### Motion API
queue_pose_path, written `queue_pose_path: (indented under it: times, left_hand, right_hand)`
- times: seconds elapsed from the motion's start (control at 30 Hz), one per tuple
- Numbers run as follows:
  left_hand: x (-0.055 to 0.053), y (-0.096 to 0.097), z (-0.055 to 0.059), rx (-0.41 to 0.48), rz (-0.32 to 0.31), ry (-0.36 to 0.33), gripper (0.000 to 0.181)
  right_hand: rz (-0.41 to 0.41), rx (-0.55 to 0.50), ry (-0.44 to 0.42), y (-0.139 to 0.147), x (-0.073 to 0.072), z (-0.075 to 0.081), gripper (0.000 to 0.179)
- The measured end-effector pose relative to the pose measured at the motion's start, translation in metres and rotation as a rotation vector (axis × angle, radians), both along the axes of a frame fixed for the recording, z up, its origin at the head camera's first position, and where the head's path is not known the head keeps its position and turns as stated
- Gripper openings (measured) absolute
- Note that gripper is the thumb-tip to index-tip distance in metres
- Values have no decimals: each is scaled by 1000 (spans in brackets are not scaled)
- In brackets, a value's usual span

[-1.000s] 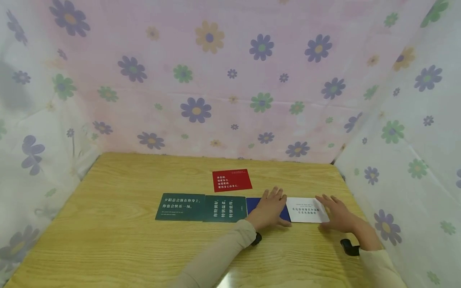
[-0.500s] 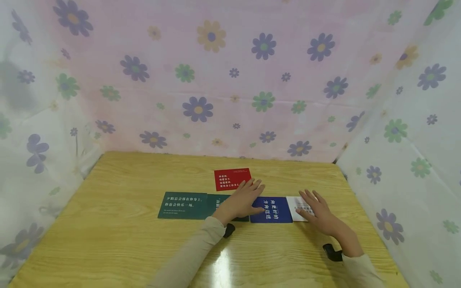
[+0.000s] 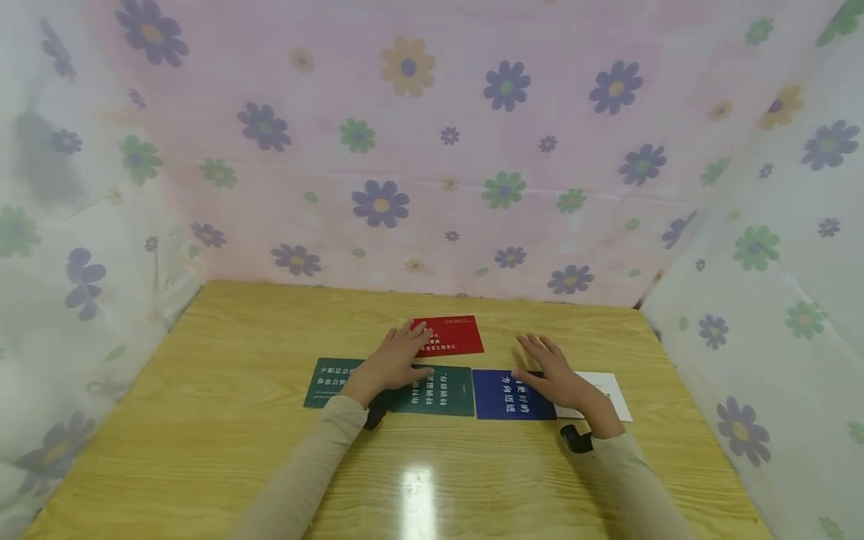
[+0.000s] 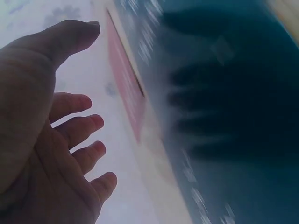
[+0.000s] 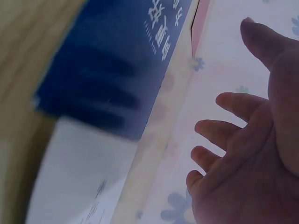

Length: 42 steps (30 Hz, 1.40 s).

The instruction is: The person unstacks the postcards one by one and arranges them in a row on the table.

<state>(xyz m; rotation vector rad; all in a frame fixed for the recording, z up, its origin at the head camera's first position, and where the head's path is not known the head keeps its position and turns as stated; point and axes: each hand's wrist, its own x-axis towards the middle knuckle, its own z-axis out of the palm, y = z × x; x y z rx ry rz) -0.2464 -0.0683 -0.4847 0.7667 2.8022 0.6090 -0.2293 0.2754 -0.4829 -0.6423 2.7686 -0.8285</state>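
Observation:
My left hand (image 3: 390, 361) hovers with spread, relaxed fingers over two dark green cards, the left green card (image 3: 324, 386) and the right green card (image 3: 454, 391). Its fingertips overlap the red card (image 3: 466, 335) behind the row. In the left wrist view the palm is bare and stands apart from the green surface, which carries the hand's shadow. My right hand (image 3: 556, 379) is held above the blue card (image 3: 496, 394) and partly hides the white card (image 3: 610, 386) at the row's right end. Nothing lies between its loosely bent fingers in the right wrist view.
The cards form one row on a wood-grain table (image 3: 236, 450), the red one lying behind it. A flowered curtain (image 3: 432, 150) encloses the back and both sides. Light glares off the tabletop near the front.
My left hand has moved left from the blue card to over the green cards. My right hand has come left from the white card's right edge towards the blue one. The cards keep their arrangement.

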Motion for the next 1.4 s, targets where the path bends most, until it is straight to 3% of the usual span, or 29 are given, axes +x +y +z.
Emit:
queue_pose_path:
  times: [0.33, 0.67, 0.97, 1.4]
  left_hand:
    - [-33, -35, -22, -13, 28, -27, 79]
    - [-59, -40, -18, -74, 52, -69, 94]
    - [-62, -33, -12, -78, 77, -129, 94]
    - [-58, -33, -17, -35, 100, -159, 91]
  right_hand:
    - [77, 29, -8, -36, -43, -4, 87]
    - [40, 205, -83, -61, -82, -7, 102]
    - [45, 259, -145, -71, -97, -3, 101]
    - [34, 235, -135, -73, -92, -13, 95]
